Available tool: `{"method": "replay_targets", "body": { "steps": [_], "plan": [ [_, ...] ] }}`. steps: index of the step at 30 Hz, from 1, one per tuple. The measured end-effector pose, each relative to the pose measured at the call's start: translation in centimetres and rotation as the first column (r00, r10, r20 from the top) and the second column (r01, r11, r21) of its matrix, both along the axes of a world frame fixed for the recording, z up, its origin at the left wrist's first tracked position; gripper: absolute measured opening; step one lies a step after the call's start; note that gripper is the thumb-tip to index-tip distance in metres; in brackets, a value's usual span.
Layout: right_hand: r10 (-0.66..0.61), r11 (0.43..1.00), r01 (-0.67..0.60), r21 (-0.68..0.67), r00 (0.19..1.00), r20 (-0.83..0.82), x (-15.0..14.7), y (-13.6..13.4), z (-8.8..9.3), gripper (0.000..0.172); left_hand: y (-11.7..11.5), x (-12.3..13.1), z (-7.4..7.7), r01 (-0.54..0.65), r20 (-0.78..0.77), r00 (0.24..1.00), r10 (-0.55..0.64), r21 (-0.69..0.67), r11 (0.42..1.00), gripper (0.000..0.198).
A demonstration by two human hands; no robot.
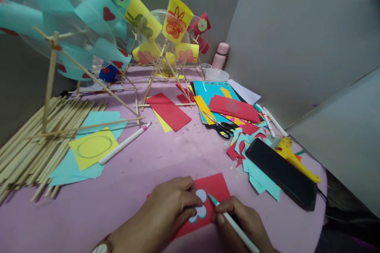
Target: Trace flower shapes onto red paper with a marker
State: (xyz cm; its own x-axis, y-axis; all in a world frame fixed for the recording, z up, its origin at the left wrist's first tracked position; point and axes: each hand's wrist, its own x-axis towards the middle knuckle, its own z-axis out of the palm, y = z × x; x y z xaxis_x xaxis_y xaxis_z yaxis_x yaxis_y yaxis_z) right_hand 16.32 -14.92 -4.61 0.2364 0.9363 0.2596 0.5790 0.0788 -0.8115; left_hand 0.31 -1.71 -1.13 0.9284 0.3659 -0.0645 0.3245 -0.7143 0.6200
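A red paper sheet (216,184) lies at the front of the pink table, with a pale flower-shaped cutout (201,212) on it. My left hand (175,201) rests on the sheet, its fingers close together and pressing on the left side of the cutout. In my right hand (240,221) is a white marker (237,228) with a green tip. The tip points at the red paper just right of the cutout; whether it touches is hard to tell.
Wooden sticks (38,142) and a yellow paper (83,158) lie left. Paper pinwheels on stick stands (166,53) rise behind. Right are scissors (221,127), paper scraps (252,166), a black phone (282,174), a yellow glue gun (297,162) and a pink bottle (220,56).
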Motion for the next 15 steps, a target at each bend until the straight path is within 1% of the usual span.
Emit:
{"method": "replay_targets", "body": {
  "steps": [4, 8, 11, 15],
  "plan": [
    [0.050, 0.998, -0.049, -0.024, 0.999, 0.015, 0.20, 0.00, -0.25, 0.011, 0.02, 0.04, 0.09, 0.002, -0.031, 1.000, -0.002, 0.002, 1.000, 0.014],
    [0.067, 0.997, -0.066, -0.042, 0.997, 0.022, 0.24, 0.06, -0.22, 0.012, -0.03, 0.12, 0.27, -0.015, -0.056, 0.998, 0.014, -0.009, 1.000, 0.015],
    [0.032, 0.998, -0.032, -0.053, 0.999, 0.010, 0.12, 0.05, -0.01, 0.012, -0.04, 0.07, 0.17, -0.018, -0.043, 0.999, 0.018, -0.013, 1.000, 0.015],
    [-0.029, 0.998, 0.026, -0.061, 0.998, -0.049, -0.18, 0.12, 0.33, 0.013, 0.10, 0.00, 0.00, -0.009, -0.023, 1.000, 0.009, -0.017, 1.000, 0.019]
  ]
}}
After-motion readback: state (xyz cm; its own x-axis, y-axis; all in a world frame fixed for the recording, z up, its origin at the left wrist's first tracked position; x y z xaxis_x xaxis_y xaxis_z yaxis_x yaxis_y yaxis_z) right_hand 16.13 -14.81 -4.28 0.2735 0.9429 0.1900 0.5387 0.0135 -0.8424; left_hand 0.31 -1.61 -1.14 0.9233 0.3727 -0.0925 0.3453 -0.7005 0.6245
